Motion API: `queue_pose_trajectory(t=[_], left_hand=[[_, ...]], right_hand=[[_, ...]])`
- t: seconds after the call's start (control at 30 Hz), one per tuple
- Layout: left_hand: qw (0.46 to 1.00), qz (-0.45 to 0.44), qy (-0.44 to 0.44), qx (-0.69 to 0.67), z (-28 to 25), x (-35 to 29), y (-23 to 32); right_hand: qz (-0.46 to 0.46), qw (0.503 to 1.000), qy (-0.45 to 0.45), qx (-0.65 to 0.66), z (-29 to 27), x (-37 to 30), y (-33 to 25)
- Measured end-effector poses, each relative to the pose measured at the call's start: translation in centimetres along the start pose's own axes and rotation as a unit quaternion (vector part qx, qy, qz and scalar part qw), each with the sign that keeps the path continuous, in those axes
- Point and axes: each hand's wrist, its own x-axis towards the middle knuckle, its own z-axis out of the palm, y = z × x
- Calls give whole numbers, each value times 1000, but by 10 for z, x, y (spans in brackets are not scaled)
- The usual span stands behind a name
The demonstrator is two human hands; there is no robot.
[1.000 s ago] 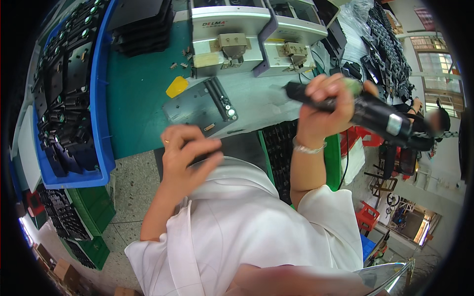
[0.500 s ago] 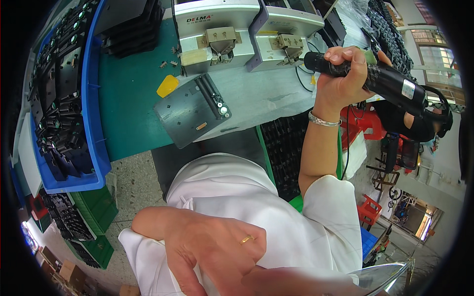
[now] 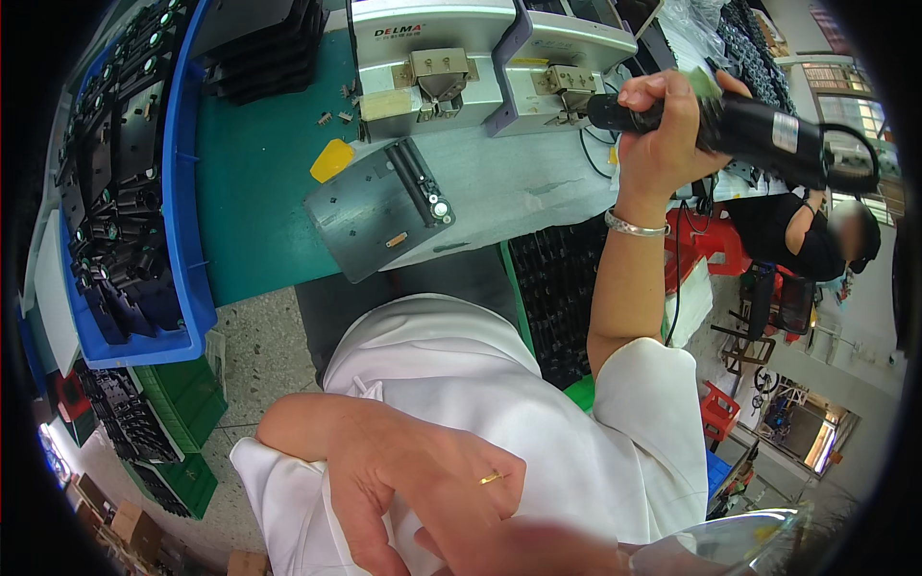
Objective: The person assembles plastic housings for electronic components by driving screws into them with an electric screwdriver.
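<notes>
My right hand (image 3: 663,125) is raised on the right, wrapped round a black electric screwdriver (image 3: 759,134). Its front end points left at the silver screw feeders (image 3: 437,72), close to the right one's outlet. My left hand (image 3: 413,470), with a gold ring, is bent back near the lower edge, beside clear eyeglasses (image 3: 720,542). Thumb and index finger are apart, the ring finger is curled, and nothing shows in the hand; some fingertips are hidden or blurred. A dark flat panel (image 3: 360,216) with a black cylinder along its right side lies on the bench before me.
The green bench (image 3: 250,211) bears a yellow piece (image 3: 332,160) and small loose metal parts (image 3: 336,118). A blue bin (image 3: 187,221) of black parts stands left, by stacked dark panels (image 3: 264,48). Green crates are below. A person (image 3: 802,226) sits far right.
The screwdriver's rear end has risen a little and its front has shifted slightly left. My left hand has moved slightly, with the thumb spreading from the index finger. The panel stays on the bench.
</notes>
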Motion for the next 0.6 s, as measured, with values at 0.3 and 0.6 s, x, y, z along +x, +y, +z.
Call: queue_pose_trajectory(t=[0.3,0.6], left_hand=[[985,67,153,31,33,-35,7],[400,-232,398,793,-20,-121,8]], right_hand=[[84,994,-11,65,12,-7,-19],[252,942,-92,200,76,-100,-49]])
